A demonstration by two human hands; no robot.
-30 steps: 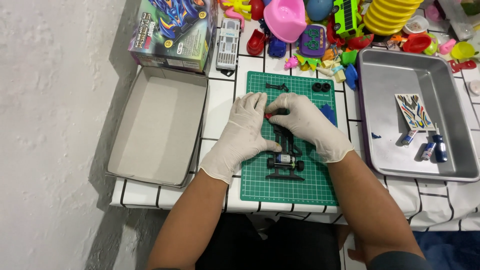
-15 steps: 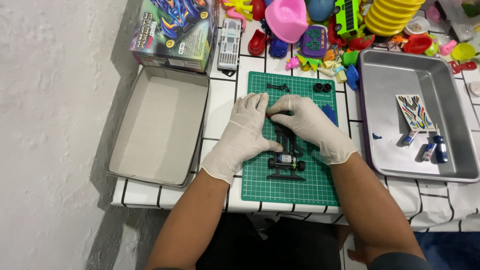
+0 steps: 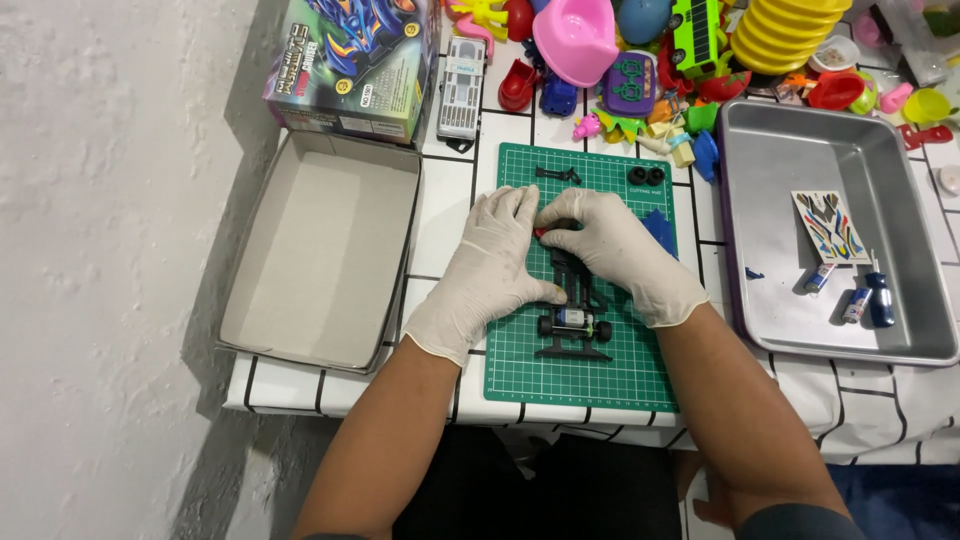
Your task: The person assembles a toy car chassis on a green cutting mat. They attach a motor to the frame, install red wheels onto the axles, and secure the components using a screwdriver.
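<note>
My gloved left hand (image 3: 487, 262) and right hand (image 3: 617, 250) together clamp the half-built toy car chassis (image 3: 573, 305); two loose tyres (image 3: 646, 176) remain unfitted.

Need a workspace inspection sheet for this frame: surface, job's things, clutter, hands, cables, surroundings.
Surface: white tiled table, green cutting mat on it.
Job's things: black toy car chassis on the mat; two black tyres at the mat's far edge.
Clutter: empty cardboard box tray, printed kit box, metal tray with sticker sheet, colourful toys.
Hands: gloved left hand and right hand both on the chassis.
Cables: nothing seen.
Surroundings: white wall at left.
</note>
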